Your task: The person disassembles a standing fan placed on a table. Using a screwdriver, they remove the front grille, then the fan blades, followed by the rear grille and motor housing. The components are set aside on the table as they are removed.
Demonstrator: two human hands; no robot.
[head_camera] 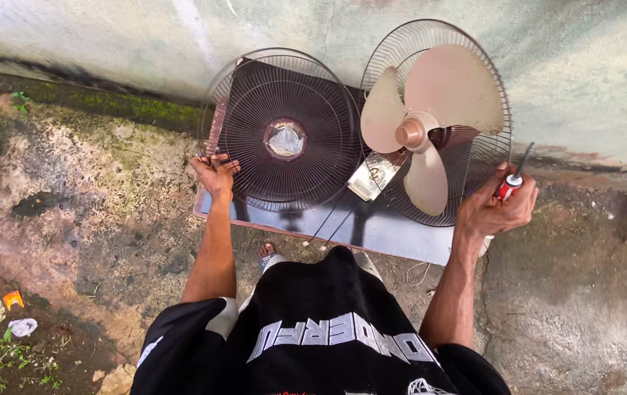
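Observation:
My left hand [215,173] grips the lower left rim of a round wire front fan grille [284,132], which leans against a dark board. Beside it on the right stands the fan's rear grille [474,157] with a beige three-blade propeller [419,121] on its hub. My right hand [496,208] is closed around a screwdriver [512,179] with a red handle, its shaft pointing up, next to the rear grille's lower right rim.
A dark glossy board [372,230] lies on the ground under the fan parts, against a stained wall [109,29]. A thin cable [332,219] runs down toward me. Rough concrete ground [94,212] spreads left, with litter scraps [17,314] and weeds.

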